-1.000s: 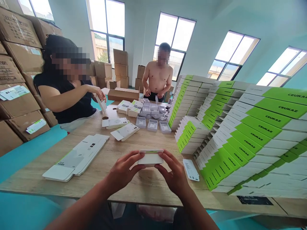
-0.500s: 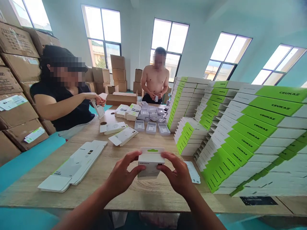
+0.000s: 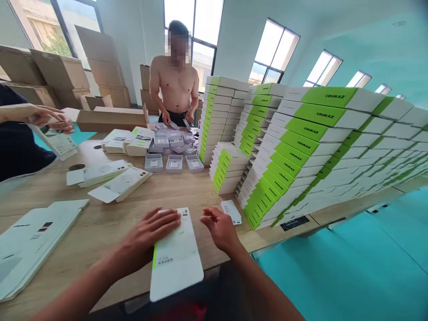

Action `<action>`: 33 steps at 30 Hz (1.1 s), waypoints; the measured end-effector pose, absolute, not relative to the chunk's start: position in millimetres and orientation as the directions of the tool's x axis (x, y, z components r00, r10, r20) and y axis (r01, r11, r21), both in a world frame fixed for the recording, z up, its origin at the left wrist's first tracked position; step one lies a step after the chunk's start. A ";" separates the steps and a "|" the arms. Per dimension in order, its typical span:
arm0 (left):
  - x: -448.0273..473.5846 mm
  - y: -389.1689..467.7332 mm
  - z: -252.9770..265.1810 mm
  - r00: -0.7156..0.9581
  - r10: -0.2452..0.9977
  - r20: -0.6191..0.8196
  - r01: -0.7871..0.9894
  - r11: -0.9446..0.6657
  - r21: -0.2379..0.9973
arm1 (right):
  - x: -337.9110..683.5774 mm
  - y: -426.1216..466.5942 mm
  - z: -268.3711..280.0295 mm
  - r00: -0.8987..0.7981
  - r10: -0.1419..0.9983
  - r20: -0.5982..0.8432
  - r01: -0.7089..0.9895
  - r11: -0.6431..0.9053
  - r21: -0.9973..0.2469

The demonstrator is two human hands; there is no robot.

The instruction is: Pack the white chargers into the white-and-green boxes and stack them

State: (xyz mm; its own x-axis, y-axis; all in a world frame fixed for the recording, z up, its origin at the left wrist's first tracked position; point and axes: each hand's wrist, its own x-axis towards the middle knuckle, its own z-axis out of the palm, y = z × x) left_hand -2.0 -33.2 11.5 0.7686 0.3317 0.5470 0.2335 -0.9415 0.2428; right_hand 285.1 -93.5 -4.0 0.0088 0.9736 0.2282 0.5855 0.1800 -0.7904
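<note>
A white carton (image 3: pixel 179 256) with a green side strip and a long flap at its near end lies in front of me, the flap reaching past the table's front edge. My left hand (image 3: pixel 160 229) holds the carton from its left side. Its fingers stretch across the upper face and its thumb is hidden. Just right of the carton, my right hand (image 3: pixel 220 227) is raised, fingers loosely bent and apart, with nothing visible in it. Close beyond that hand lie small white printed cards (image 3: pixel 230 211).
Tall stacks of green-and-white boxes (image 3: pixel 294 151) fill the right side. Clear plastic trays (image 3: pixel 174 164) and piled booklets (image 3: pixel 138 140) stand farther back. Flat cartons (image 3: pixel 36 240) lie at left. A co-worker's hands (image 3: pixel 53 118) hold a carton there; another person (image 3: pixel 175 84) stands behind the trays.
My view has swung to the right. The carton was held upright between both hands; now it lies lengthwise under my left hand, and my right hand has let go of it.
</note>
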 end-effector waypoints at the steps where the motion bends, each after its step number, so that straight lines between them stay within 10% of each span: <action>1: -3.0 -26.3 7.4 0.724 0.398 0.564 0.249 -0.913 0.324 | 304.1 -97.7 -5.7 0.027 0.972 0.234 0.637 0.164 -0.754; 11: -6.4 8.6 0.2 0.362 0.748 0.556 0.376 -0.663 0.648 | 392.4 -110.0 -1.5 -0.120 0.985 0.120 0.820 0.167 -0.547; 16: -12.9 8.0 -7.6 0.236 0.827 0.511 0.367 -0.563 0.741 | 371.5 -119.1 12.8 0.074 0.963 0.260 0.805 0.096 -0.585; 20: -15.6 10.3 -14.9 0.148 0.829 0.540 0.376 -0.552 0.744 | 314.9 -116.8 39.3 0.224 0.971 0.078 0.342 -0.003 -0.940; 26: -16.9 15.0 -19.5 0.157 0.774 0.613 0.420 -0.615 0.668 | 222.4 -72.1 78.7 -0.028 0.984 -0.177 -0.037 -0.178 -0.983; 30: -19.7 14.9 -21.0 0.122 0.765 0.633 0.453 -0.610 0.650 | 199.7 -44.2 78.9 -0.122 0.975 -0.187 -0.031 -0.192 -0.981; 33: -21.2 14.5 -20.9 0.071 0.785 0.616 0.463 -0.573 0.677 | 203.4 -9.9 63.6 -0.153 0.982 -0.113 0.294 -0.064 -0.954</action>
State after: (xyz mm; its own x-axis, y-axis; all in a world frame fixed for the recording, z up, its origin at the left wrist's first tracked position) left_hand -21.2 14.5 -20.9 0.0707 0.7848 0.6158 0.4631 -0.5726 0.6765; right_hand 203.4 -9.9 63.6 -0.1525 0.9818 -0.1132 0.2937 -0.0643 -0.9537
